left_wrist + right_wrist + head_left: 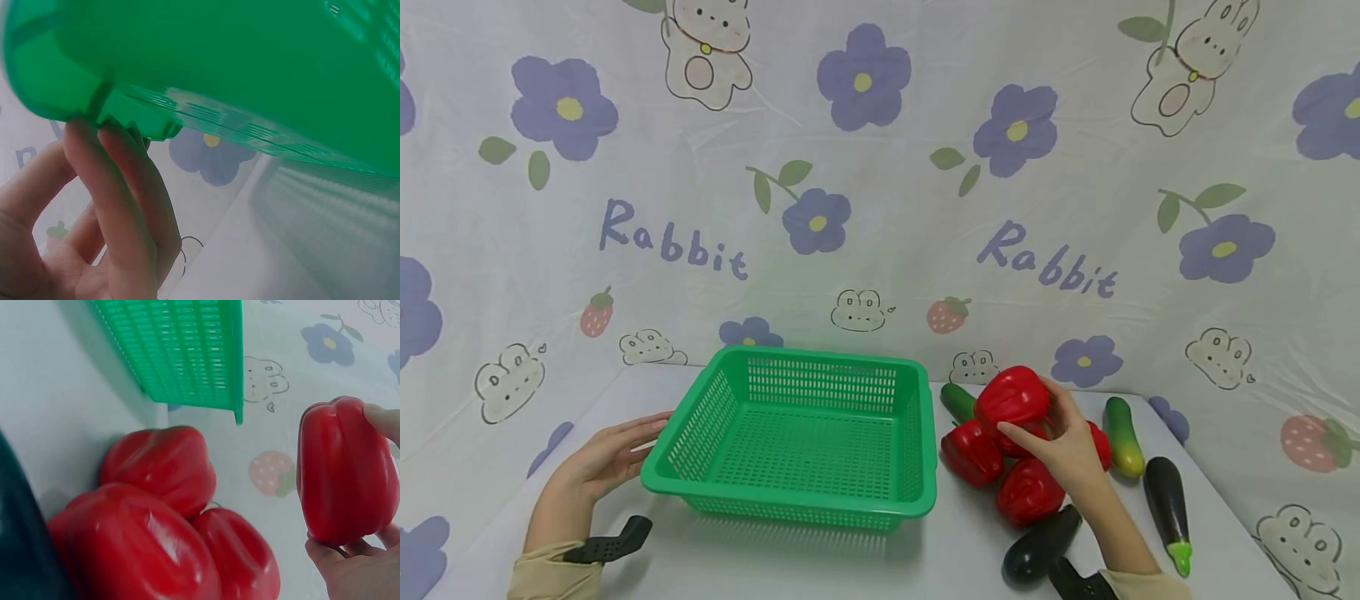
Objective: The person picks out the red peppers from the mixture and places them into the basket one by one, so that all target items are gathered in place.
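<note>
Green basket (805, 442): one, moulded plastic, rectangular, with slotted walls, a perforated floor and a rolled rim. It stands empty on the white worktop (925, 567), left of centre.

Left hand (606, 458): lies at the basket's left rim. Its fingers (125, 194) are straight and close together, the tips touching the underside of the rim; nothing is pinched.

Right hand (1067, 446): holds one red pepper (1011, 398) lifted above the heap, to the right of the basket and apart from it. The fingers are curled round the pepper; the right wrist view shows a fingertip on its upper shoulder and the palm below it.

Red peppers on the worktop: three clearly seen in the right wrist view, glossy, lobed and blocky, packed against one another. One (972, 452) lies nearest the basket, one (1028, 492) in front, and one (240, 556) sits behind, partly hidden by the hand in the head view. A further patch of red shows past the right hand; whether it is another pepper cannot be told.

Cucumbers: two, smooth. One dark green (958, 402) is behind the peppers, mostly covered by them; one green shading to yellow (1123, 437) is to the right of the hand.

Aubergines: two, dark and shiny, elongated. One (1042, 543) lies just beside the right forearm, by the front pepper; one with a bright green stalk end (1168, 512) lies at the far right.

Backdrop (880, 183): a creased white sheet printed with purple flowers, rabbits, strawberries and the word "Rabbit"; it also covers the worktop.
</note>
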A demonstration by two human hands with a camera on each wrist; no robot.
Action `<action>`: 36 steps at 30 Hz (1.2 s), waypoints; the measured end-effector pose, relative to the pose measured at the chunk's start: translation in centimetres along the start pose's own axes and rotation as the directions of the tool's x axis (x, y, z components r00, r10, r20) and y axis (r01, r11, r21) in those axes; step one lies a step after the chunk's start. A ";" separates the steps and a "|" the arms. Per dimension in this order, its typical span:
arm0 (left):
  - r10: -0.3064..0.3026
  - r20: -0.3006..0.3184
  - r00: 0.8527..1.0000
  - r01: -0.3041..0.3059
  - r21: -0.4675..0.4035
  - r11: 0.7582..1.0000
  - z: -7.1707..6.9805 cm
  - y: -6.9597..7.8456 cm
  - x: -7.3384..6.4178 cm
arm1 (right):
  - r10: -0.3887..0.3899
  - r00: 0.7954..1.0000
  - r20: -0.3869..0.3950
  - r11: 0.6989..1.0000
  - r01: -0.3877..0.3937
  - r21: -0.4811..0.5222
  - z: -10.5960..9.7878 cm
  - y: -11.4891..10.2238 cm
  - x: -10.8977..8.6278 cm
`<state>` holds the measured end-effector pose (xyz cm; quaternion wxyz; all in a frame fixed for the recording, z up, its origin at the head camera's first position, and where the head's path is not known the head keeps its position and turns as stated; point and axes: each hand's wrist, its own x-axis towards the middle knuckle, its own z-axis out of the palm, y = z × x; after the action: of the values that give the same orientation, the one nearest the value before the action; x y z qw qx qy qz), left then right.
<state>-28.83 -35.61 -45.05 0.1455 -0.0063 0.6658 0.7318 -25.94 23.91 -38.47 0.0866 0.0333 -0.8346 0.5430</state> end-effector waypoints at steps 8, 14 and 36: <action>0.000 -0.001 1.000 0.000 0.017 1.000 0.1 0.0 -0.1 | -0.038 0.999 0.022 0.999 0.038 0.023 1.3 -0.5 0.7; -0.007 -0.008 1.000 0.008 0.008 1.000 0.2 0.0 -0.2 | -0.015 0.999 0.043 1.000 0.013 0.027 2.3 -1.0 1.2; 0.002 -0.005 1.000 -0.002 0.008 1.000 0.3 0.1 -0.3 | -0.074 0.992 0.098 0.996 0.069 0.060 5.6 -2.5 3.5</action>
<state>-28.48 -35.40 -44.90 0.1431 -0.0066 0.6689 0.7294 -29.66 17.86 -37.77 0.0629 0.0930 -0.8205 0.5604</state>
